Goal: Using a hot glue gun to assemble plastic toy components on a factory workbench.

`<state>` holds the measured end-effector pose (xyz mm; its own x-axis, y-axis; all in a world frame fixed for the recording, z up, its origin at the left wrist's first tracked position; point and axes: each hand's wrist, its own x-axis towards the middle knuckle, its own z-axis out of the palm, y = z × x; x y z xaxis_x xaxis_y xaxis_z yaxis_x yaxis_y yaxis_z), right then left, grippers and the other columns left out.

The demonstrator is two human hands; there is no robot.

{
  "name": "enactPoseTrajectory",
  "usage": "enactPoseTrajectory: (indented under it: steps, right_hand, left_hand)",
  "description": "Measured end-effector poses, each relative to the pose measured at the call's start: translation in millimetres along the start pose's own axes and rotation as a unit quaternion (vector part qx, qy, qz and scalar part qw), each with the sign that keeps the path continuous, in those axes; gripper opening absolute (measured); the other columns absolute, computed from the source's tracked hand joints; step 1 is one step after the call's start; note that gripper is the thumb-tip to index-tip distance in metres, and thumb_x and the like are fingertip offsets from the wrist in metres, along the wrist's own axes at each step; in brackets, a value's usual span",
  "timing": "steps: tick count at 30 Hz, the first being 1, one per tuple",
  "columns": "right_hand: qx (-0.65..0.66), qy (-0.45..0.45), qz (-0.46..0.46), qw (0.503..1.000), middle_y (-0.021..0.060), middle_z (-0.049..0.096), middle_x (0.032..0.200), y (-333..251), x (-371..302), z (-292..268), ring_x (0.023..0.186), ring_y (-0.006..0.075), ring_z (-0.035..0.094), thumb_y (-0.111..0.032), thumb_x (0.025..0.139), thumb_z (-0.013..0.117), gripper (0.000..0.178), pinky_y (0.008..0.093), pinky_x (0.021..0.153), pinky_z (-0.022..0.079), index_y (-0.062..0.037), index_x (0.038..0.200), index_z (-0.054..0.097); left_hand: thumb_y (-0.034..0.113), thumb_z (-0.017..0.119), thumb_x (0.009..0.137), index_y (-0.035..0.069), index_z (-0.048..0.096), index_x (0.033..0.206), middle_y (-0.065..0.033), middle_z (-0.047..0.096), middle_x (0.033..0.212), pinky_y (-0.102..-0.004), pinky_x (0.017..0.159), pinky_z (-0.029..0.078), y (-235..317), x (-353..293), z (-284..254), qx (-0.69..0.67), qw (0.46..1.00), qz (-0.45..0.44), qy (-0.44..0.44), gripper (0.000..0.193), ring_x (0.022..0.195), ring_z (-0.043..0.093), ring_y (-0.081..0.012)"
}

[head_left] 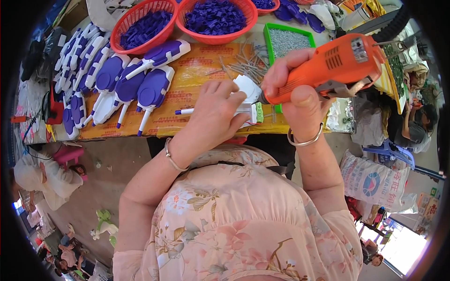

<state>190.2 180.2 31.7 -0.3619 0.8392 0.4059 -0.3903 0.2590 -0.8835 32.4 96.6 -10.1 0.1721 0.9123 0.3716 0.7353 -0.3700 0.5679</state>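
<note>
My right hand [307, 110] is wrapped round an orange electric screwdriver [328, 68], its nose pointing left and down at a white plastic part [247, 88]. Whether the bit touches a screw is hidden. My left hand [213, 108] grips the white part from the left, fingers over its top and thumb along the near side. From under this hand a thin white stick with a purple tip [184, 111] reaches left. A small green-and-white piece [257, 114] sits at the part's right side, close to the table's front edge.
Purple-and-white plastic assemblies [153, 89] with stick handles lie piled at the left. Red baskets [216, 40] of small purple pieces stand behind. Thin metal rods [243, 63] lie scattered beside a green tray [268, 40] of small metal bits. A black coiled cord [396, 23] runs from the screwdriver.
</note>
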Motion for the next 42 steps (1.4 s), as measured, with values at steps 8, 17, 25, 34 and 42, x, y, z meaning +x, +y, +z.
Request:
enactPoseTrajectory:
  steps: [8, 17, 25, 34, 42]
  right_hand:
    - [0.024, -0.035, -0.029, 0.999, 0.0022, 0.061, 0.082, -28, -1, -7, 0.071, 0.0104, 0.056, -0.023, 0.071, 0.086, 0.045, 0.0235, 0.066, 0.047, -0.0017, 0.097, 0.056]
    - [0.011, 0.020, -0.001, 1.000, 0.0004, 0.061, 0.077, -27, -9, -9, 0.068, 0.0088, 0.055, -0.018, 0.071, 0.085, 0.036, 0.0228, 0.064, 0.046, -0.0022, 0.091, 0.059]
    - [-0.011, -0.100, 0.054, 0.994, 0.0065, 0.055, 0.076, -12, -22, 7, 0.064, 0.0185, 0.056, -0.045, 0.065, 0.087, 0.068, 0.0333, 0.062, 0.050, -0.0040, 0.101, 0.047]
    - [0.002, -0.086, 0.121, 0.989, 0.0067, 0.056, 0.079, -16, -30, 9, 0.066, 0.0188, 0.057, -0.042, 0.066, 0.087, 0.068, 0.0347, 0.062, 0.051, -0.0050, 0.105, 0.046]
    - [0.000, -0.030, 0.077, 0.997, 0.0069, 0.056, 0.077, -20, -26, 10, 0.064, 0.0186, 0.057, -0.044, 0.069, 0.086, 0.064, 0.0356, 0.062, 0.051, -0.0037, 0.100, 0.047]
  left_hand:
    - [0.011, 0.067, 0.077, 0.006, 0.065, 0.086, -0.0084, 0.058, 0.094, -0.0418, 0.087, 0.040, -13, 29, 36, -0.028, 0.996, 0.085, 0.012, 0.011, 0.093, 0.055, -0.0293]
    - [0.011, 0.072, 0.074, 0.004, 0.059, 0.113, -0.0136, 0.058, 0.109, -0.0433, 0.092, 0.042, -14, 13, -8, -0.082, 0.996, 0.008, -0.031, 0.043, 0.102, 0.056, -0.0335]
    - [0.014, 0.083, 0.060, 0.004, 0.052, 0.124, -0.0149, 0.053, 0.116, -0.0435, 0.095, 0.041, -12, -27, -19, 0.011, 0.994, -0.047, -0.093, 0.071, 0.109, 0.050, -0.0359]
    - [0.014, 0.080, 0.062, 0.007, 0.056, 0.122, -0.0158, 0.053, 0.115, -0.0461, 0.096, 0.038, -4, -23, -14, 0.034, 0.997, -0.043, -0.050, 0.065, 0.111, 0.049, -0.0355]
    - [0.008, 0.073, 0.065, 0.007, 0.069, 0.097, -0.0167, 0.052, 0.121, -0.0471, 0.100, 0.035, -3, -18, 6, -0.014, 0.997, 0.037, -0.061, 0.033, 0.117, 0.046, -0.0363]
